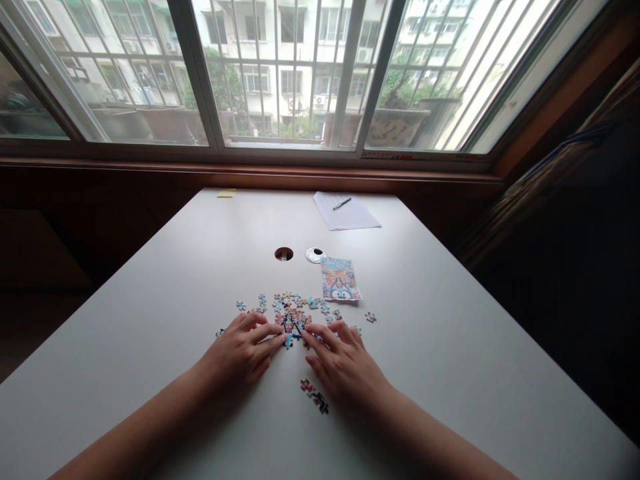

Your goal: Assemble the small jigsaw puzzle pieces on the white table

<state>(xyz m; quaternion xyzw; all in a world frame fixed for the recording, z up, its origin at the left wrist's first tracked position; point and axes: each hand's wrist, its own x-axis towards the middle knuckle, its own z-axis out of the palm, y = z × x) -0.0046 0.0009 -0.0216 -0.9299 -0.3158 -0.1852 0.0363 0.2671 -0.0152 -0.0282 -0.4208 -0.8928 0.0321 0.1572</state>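
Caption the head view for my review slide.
Left hand and right hand touch a partly joined puzzle on a white table.

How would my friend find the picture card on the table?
On the white table, look just beyond the right hand. The card lies flat between that hand and the white paper with a pen on top. It's a colourful rectangle in one piece, unlike the pale paper and little jigsaw pieces nearby.
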